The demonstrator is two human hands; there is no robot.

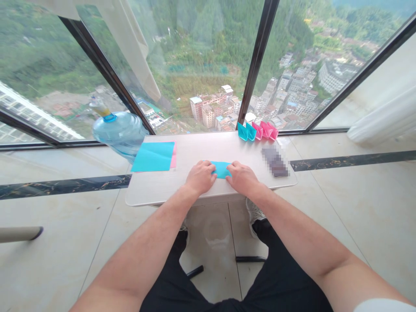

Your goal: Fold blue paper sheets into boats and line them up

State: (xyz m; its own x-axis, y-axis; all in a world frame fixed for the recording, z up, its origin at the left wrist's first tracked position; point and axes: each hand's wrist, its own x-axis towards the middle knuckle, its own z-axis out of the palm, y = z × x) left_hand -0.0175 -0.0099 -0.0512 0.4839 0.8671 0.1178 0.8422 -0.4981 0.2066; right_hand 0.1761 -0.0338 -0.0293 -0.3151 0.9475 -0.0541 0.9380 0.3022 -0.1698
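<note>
A folded piece of blue paper [222,170] lies near the front of the small white table [195,147], between my two hands. My left hand [202,177] has its fingers curled at the paper's left end. At the right end, my right hand [240,177] grips the paper the same way, thumb on the near side. A flat blue sheet [154,157] with a crease across it rests on the table's left part. From under its right edge shows some pink paper [173,157].
Blue folded paper shapes [247,131] and pink ones [264,131] stand in a row at the back right. A blurred-out dark flat object [276,161] lies at the right edge. Behind the left corner sits a large water bottle [121,130]. Tall windows rise beyond the table.
</note>
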